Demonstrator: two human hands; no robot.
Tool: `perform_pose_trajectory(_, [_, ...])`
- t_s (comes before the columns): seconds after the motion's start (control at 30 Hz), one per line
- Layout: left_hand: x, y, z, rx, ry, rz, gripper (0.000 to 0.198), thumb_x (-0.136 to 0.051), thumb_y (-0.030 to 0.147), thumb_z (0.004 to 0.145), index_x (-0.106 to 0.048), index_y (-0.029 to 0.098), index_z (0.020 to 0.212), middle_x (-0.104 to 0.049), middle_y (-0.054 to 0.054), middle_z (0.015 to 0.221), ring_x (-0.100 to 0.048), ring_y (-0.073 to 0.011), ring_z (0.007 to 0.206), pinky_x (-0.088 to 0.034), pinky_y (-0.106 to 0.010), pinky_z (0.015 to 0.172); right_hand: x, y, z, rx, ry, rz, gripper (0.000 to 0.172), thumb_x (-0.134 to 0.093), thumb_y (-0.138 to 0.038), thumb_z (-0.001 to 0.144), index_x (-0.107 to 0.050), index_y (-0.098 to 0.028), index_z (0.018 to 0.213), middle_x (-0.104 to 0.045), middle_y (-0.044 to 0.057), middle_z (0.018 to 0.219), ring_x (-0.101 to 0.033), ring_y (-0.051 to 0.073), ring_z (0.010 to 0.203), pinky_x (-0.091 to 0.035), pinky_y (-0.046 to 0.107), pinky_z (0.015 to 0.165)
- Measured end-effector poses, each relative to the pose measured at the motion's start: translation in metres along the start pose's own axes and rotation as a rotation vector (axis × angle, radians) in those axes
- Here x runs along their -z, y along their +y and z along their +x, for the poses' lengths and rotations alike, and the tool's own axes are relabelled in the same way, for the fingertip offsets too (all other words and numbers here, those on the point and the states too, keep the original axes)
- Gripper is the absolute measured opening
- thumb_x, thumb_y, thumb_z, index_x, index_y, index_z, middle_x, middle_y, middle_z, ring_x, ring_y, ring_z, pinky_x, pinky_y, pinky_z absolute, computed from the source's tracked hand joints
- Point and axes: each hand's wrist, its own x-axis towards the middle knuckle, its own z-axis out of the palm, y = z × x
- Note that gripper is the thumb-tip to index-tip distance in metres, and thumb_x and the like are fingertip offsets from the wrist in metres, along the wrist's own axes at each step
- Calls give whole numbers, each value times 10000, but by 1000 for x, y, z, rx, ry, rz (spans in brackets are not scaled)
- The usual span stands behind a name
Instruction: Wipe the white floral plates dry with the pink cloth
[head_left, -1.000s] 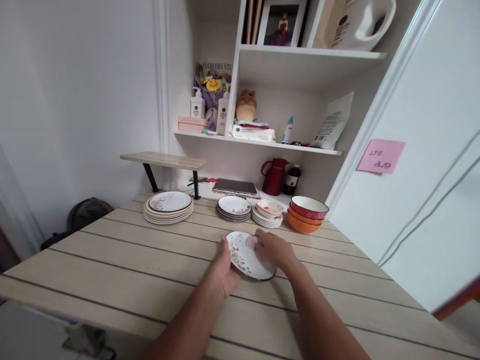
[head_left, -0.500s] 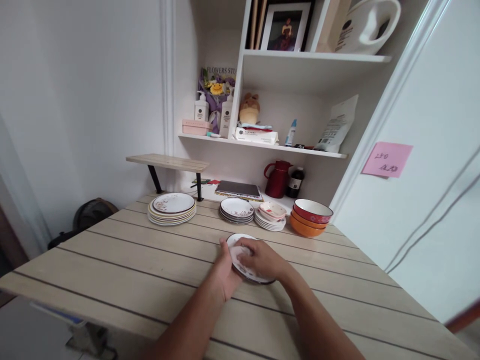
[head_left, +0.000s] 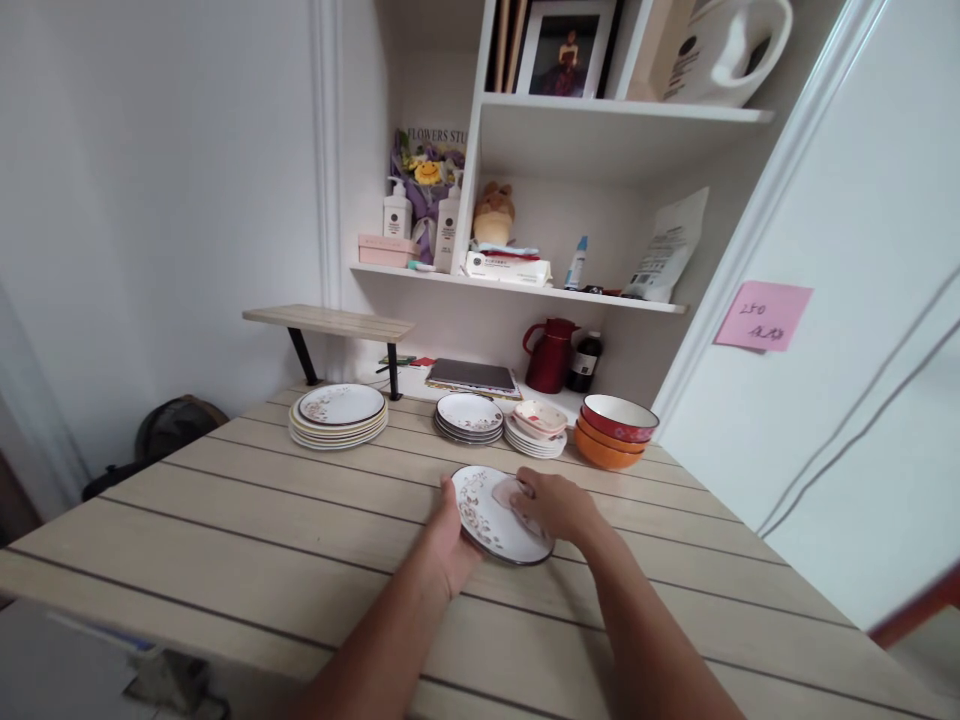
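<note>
Head view: our left hand [head_left: 450, 545] grips the plate [head_left: 489, 523] by its left rim; our right hand [head_left: 556, 503] holds a pale pink cloth [head_left: 505, 491] against the plate's face.

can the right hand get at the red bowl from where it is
Probably yes: nothing seems to stand between the right hand and the red bowl, which tops the orange bowls, though that hand holds a pale pink piece over the plate.

The person's left hand [head_left: 450, 548] cups the plate [head_left: 491, 525] at its left edge; the right hand [head_left: 556, 505] curls over its right side.
</note>
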Motion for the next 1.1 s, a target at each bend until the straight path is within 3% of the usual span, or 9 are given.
perform_pose_trajectory(0.1, [1,-1,0,8,-12,21,603,-339,552,903,-506,127,1297,-646,-166,1197,-623,-265,1076,-520,-399,862,10,7,-10,95,-119,48,232,-527,-383,791,-626,-249,953,-687,48,876,-608,204,751,-330,270,589])
perform_pose_trajectory(0.27, [1,0,-1,15,-55,21,611,-312,553,910,-499,128,1307,-642,-163,1205,-620,-267,1082,-517,-407,868,16,4,-18,345,-162,214,202,-575,-351,754,-628,-227,904,-660,12,826,-562,168,728,-360,246,616])
perform_pose_trajectory(0.4, [0,0,-4,5,-66,63,628,-295,565,906,-543,108,1258,-656,-167,1176,-637,-266,1043,-516,-386,870,14,-10,-19,546,-272,403,247,-592,-314,756,-623,-231,987,-653,-13,890,-567,154,778,-404,227,671])
perform_pose_trajectory(0.47, [-1,0,-5,18,-68,86,666,-279,585,899,-558,81,1233,-665,-183,1144,-642,-267,1031,-514,-377,872,9,-20,-17,592,-260,461,265,-588,-303,770,-613,-233,1024,-653,-12,933,-570,156,823,-412,227,705])
perform_pose_trajectory(0.53, [-2,0,-4,8,-58,81,675,-275,592,897,-561,77,1225,-671,-186,1128,-644,-259,1025,-515,-367,869,1,-30,-12,548,-151,456,238,-551,-306,806,-608,-229,1024,-658,-2,953,-570,161,849,-402,233,725])
perform_pose_trajectory(0.63, [-2,0,-2,-37,-31,35,610,-306,574,902,-546,135,1250,-669,-146,1151,-649,-230,1013,-521,-350,855,-13,-43,0,291,102,323,252,-450,-377,885,-598,-236,1031,-668,33,970,-577,176,862,-359,253,707])
perform_pose_trajectory(0.73, [-3,0,-2,-26,-29,17,549,-377,538,900,-535,158,1262,-656,-130,1187,-644,-218,1024,-524,-333,849,-20,-45,13,143,199,173,294,-405,-438,906,-584,-272,1070,-666,50,1006,-592,201,904,-337,270,683])
perform_pose_trajectory(0.97, [-4,0,-4,-27,-1,56,517,-405,497,903,-533,148,1263,-627,-147,1235,-620,-245,1082,-512,-378,892,0,-5,11,-97,70,8,298,-432,-439,863,-583,-264,1052,-676,102,1015,-624,268,896,-376,316,646])
perform_pose_trajectory(1.1, [-2,-1,-4,6,-8,105,559,-374,535,900,-534,143,1264,-635,-150,1222,-618,-256,1086,-498,-401,912,16,10,-11,43,-146,54,170,-560,-349,741,-630,-245,857,-678,29,767,-609,192,682,-358,272,583])
